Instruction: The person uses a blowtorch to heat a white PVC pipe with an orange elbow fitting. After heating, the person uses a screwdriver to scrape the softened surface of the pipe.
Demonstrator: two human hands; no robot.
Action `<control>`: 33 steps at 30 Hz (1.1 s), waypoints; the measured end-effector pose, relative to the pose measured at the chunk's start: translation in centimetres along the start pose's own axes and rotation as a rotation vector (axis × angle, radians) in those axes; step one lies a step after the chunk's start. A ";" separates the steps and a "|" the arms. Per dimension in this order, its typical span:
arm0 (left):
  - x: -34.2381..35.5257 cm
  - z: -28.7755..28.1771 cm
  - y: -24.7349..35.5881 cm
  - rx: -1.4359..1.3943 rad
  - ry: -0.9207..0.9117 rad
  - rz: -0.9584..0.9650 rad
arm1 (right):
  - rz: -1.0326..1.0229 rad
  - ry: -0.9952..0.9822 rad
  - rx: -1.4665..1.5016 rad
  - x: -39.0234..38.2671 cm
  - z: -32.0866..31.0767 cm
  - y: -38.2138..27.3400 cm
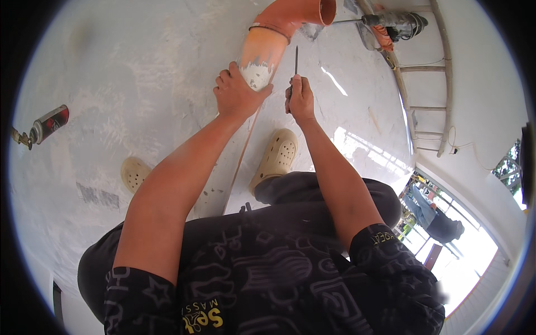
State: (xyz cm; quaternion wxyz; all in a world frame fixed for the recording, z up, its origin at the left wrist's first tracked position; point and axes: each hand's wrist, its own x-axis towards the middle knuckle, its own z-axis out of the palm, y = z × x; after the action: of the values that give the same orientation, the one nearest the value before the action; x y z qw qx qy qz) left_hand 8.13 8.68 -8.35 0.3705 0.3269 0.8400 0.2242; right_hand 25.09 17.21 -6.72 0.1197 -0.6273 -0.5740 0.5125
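An orange pipe elbow joins a paler orange pipe section whose lower part has patchy white coating. My left hand is wrapped round the lower part of this pipe. Just to its right, my right hand grips a slim metal tool, like a screwdriver, pointing up beside the pipe; its handle is mostly hidden by my fingers.
A torch on a canister lies at left. At upper right are a power drill and a wooden ladder. My beige clogs stand below my hands. Another person is in the bright opening at right.
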 end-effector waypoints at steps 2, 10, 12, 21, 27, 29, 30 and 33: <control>0.2 0.0 -0.1 -0.013 0.014 -0.005 | -0.027 -0.043 -0.063 0.8 -0.6 0.0; 0.1 -0.5 0.2 -0.001 -0.011 -0.021 | -0.179 -0.028 -0.127 2.2 0.7 -0.1; 0.1 -0.6 0.3 0.005 -0.043 -0.047 | -0.131 -0.025 -0.177 2.4 1.1 -0.9; 0.1 -0.9 0.5 0.005 -0.036 -0.036 | 0.066 -0.002 -0.149 0.1 2.5 -5.0; -0.1 -0.3 0.0 0.004 0.001 0.004 | 0.205 0.008 -0.054 -0.3 4.0 -7.7; -0.1 0.1 -0.1 0.004 0.001 0.012 | 0.197 0.026 0.001 -0.4 4.9 -8.0; 0.0 0.2 -0.2 0.006 0.005 0.017 | 0.191 0.029 0.026 -0.5 5.2 -8.2; -0.2 0.4 -0.6 0.025 0.029 0.044 | 0.251 0.009 0.143 -0.6 5.4 -8.8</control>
State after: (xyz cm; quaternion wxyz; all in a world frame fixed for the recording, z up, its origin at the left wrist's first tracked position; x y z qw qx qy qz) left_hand 8.33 8.20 -8.87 0.3490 0.3466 0.8406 0.2267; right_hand 15.72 17.10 -2.30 0.1017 -0.6863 -0.4528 0.5600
